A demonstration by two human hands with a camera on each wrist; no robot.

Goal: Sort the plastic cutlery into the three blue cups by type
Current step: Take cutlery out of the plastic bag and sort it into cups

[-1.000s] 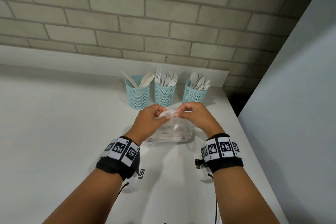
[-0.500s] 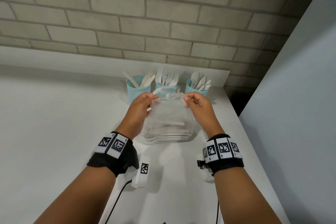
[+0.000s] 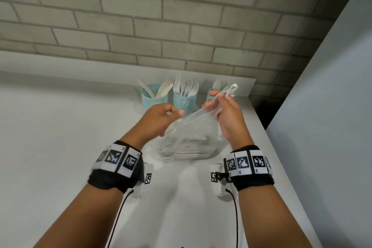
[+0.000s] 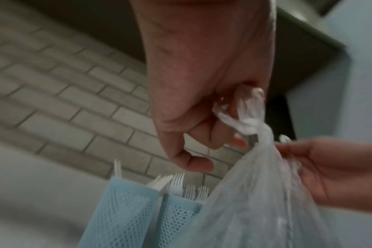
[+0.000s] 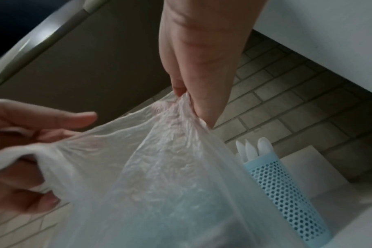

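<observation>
Our right hand pinches the upper edge of a clear plastic bag between thumb and fingers and holds it raised; a knotted handle of the bag sticks up past the fingertips. Our left hand has its fingers curled into the bag's other handle loop, which the left wrist view shows twisted and knotted against the fingers.

Items, largest first:

White counter: runs left to right below a grey brick wall; a pale panel closes the right side.

Clear plastic bag: its base rests on the counter between our wrists, its top stretched up and to the right. White cutlery lies flat inside at the bottom; the types cannot be told through the film.

Left blue cup: perforated, at the far edge of the counter, holding knives.

Middle blue cup: just right of the first, holding forks, tines up.

Right blue cup: mostly hidden behind our right hand in the head view, holding spoons.

Wrist bands: black, with square black-and-white markers, one on each wrist, with cables trailing toward the near edge.
</observation>
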